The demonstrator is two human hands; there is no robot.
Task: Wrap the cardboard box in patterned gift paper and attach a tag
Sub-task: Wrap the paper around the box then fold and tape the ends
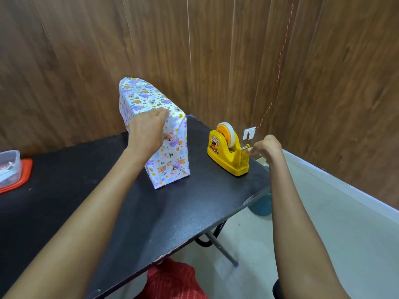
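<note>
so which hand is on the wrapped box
The left hand, resting on top of the wrapped box; the right hand is curled at the yellow tape dispenser.

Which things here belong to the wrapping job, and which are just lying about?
Job: wrapped box, steadied by left hand; yellow tape dispenser, right hand at its cutter.
Lying about: plastic container on red lid; blue bucket.

A: The wrapped box (155, 134)?
B: White paper, purple and orange animal print.
A: And at three o'clock of it?
B: Yellow tape dispenser (226, 157), orange hub (223, 131), white tape (232, 137), on black worktop (151, 212); red lid (26, 169) at nine.
</note>
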